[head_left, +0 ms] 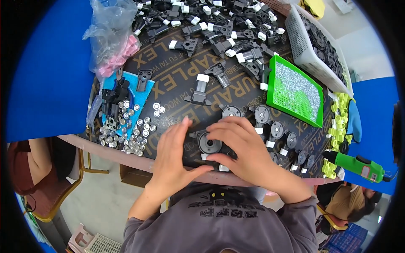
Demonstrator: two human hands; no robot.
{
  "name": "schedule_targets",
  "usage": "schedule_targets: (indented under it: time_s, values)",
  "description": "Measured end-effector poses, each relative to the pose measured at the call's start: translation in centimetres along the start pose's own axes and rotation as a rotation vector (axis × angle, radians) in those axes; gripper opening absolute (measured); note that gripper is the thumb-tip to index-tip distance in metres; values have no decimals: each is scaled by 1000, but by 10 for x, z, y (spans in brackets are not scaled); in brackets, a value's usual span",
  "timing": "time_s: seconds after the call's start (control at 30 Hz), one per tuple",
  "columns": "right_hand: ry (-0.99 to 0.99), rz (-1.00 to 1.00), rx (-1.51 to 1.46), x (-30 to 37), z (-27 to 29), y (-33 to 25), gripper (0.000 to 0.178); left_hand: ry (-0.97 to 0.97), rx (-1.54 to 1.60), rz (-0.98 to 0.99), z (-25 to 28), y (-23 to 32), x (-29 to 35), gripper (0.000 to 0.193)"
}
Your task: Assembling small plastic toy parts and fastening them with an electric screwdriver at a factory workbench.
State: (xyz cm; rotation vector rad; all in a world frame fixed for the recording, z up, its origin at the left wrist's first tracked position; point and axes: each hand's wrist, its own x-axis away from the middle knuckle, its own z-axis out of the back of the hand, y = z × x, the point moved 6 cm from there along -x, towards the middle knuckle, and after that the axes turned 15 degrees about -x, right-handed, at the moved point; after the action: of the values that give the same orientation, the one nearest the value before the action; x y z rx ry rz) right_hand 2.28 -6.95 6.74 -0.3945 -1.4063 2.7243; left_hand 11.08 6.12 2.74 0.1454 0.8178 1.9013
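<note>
In front of me on the dark table, my right hand [240, 145] curls round a round black plastic part [209, 143] with a hole in its middle. Its fingers lie along the far rim and its thumb is at the near side. My left hand [172, 154] is just left of that part, fingers stretched out and thumb apart, with nothing in it. Similar black disc-topped parts with white ends, such as one black part [276, 130], lie in rows to the right. Beyond my hands, a black bracket with a white cap [201, 87] lies by itself.
Several small silver round pieces [137, 141] are scattered at the left by a blue cloth [144, 96] and pliers [118, 90]. A green tray [270, 90] holds silver screws. Black brackets [219, 27] pile up at the back. A green electric screwdriver [358, 168] lies right, near yellow-green pieces [337, 122].
</note>
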Motion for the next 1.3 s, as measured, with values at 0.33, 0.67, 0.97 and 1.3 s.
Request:
schedule_targets:
  time_s: [0.33, 0.67, 0.97, 1.3]
  values:
    - [21, -41, 62, -9, -12, 10, 49, -26, -58, -31, -7, -5, -5, 120]
    - [-32, 1, -16, -10, -10, 11, 50, -44, -37, -3, -7, -4, -7, 114]
    - [-34, -91, 120, -6, -11, 4, 51, -44, -74, 4, -7, -1, -6, 116]
    - [53, -34, 75, 8, 10, -10, 54, -75, -53, 39, -11, 0, -8, 115]
